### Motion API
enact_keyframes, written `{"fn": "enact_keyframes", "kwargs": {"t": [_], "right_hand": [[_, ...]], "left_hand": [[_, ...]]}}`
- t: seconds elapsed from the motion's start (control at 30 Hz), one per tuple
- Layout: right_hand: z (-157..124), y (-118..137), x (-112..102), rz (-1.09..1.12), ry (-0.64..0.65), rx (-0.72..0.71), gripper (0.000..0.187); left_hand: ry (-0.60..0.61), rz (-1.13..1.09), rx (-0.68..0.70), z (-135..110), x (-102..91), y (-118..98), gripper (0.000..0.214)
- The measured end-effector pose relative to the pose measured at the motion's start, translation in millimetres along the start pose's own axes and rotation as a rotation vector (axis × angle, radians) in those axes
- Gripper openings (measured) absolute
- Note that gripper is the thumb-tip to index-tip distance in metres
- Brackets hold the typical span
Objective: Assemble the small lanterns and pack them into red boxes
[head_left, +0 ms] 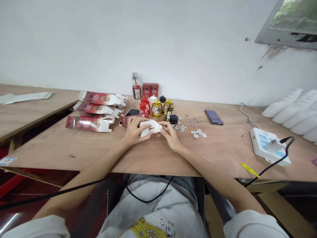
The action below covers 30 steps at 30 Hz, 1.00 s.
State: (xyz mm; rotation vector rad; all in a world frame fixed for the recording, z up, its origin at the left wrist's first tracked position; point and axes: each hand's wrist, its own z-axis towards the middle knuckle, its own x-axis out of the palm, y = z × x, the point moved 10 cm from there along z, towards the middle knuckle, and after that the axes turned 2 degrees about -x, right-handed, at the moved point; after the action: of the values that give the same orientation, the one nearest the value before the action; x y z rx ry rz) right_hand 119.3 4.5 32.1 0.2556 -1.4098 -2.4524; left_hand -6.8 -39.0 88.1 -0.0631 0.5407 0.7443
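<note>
A small red-and-white carton (154, 126) is held between my hands above the table, its white flaps facing me. My left hand (133, 131) wraps round the carton body. The fingers of my right hand (170, 135) pinch a white flap at its right end. Just beyond are small toy lanterns: red (143, 109), gold (156, 109), and a black one (173, 119) close to my right fingers. To the left lie several flattened red cartons (89, 123) in stacks. A dark phone (132, 112) lies partly hidden behind my left hand.
Two closed red boxes (154, 90) and a bottle (136, 91) stand by the wall. Right of my hands are small metal discs (182, 128), wire pieces (192, 121), white tags (198, 133) and another phone (214, 117). A power strip (267, 145) with a black cable sits at right.
</note>
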Motion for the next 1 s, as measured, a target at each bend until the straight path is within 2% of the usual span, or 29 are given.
{"fn": "enact_keyframes", "kwargs": {"t": [0.17,0.4,0.63,1.0], "right_hand": [[0.3,2.8,0.0,-0.041,0.019,0.003,0.037],[0.8,-4.2,6.0,-0.031,0.083,0.013,0.033],[1.7,-6.9,5.3,-0.024,0.073,0.042,0.027],[0.2,-4.8,2.5,-0.069,0.026,0.068,0.027]], "left_hand": [[0.062,-0.013,-0.035,0.1,4.8,3.0,0.021],[0.092,-0.06,-0.001,-1.3,9.3,-5.8,0.021],[0.088,-0.061,0.073,-4.1,12.8,-17.1,0.03],[0.149,-0.08,0.031,-5.4,19.5,-13.0,0.03]]}}
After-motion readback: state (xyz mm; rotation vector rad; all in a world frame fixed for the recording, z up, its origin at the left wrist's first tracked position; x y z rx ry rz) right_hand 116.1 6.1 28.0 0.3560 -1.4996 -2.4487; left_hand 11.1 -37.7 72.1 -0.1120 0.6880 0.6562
